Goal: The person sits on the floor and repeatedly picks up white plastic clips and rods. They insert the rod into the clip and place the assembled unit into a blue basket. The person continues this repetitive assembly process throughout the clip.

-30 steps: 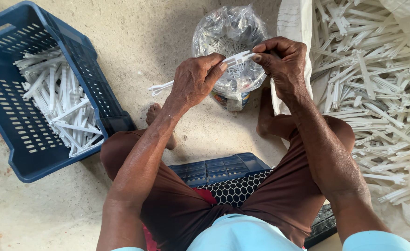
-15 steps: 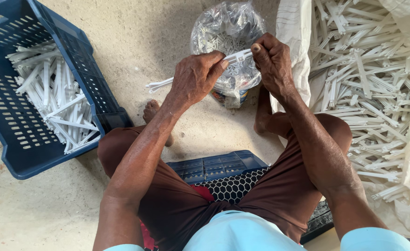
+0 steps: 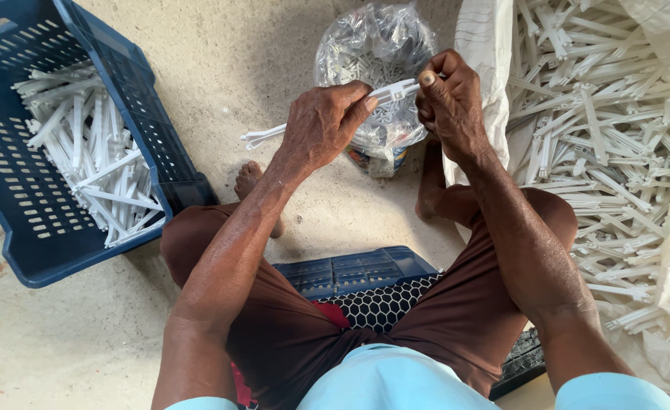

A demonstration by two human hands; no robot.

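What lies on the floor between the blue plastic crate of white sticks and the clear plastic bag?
Head view: mostly bare concrete floor; only the held white plastic stick's tip overhangs it.

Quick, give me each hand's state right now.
Left hand: closed around the long white plastic piece.
Right hand: closed, pinching the same piece's other end.

Bare concrete floor [image 3: 274, 68], pale and speckled, with rust-coloured flecks near the left edge. At ten o'clock from my lap rests a blue slatted plastic crate [image 3: 16, 250], tilted in frame, holding white plastic strips [image 3: 92, 167]. At twelve o'clock stands a clear plastic bag [image 3: 377, 45] of small white pieces. At two o'clock lies a white sack [image 3: 483, 45] spread open under a heap of white strips [image 3: 601, 152]. My bare feet [image 3: 251, 182] rest on the floor beside the bag. Beneath me sits an overturned blue crate [image 3: 350, 269].
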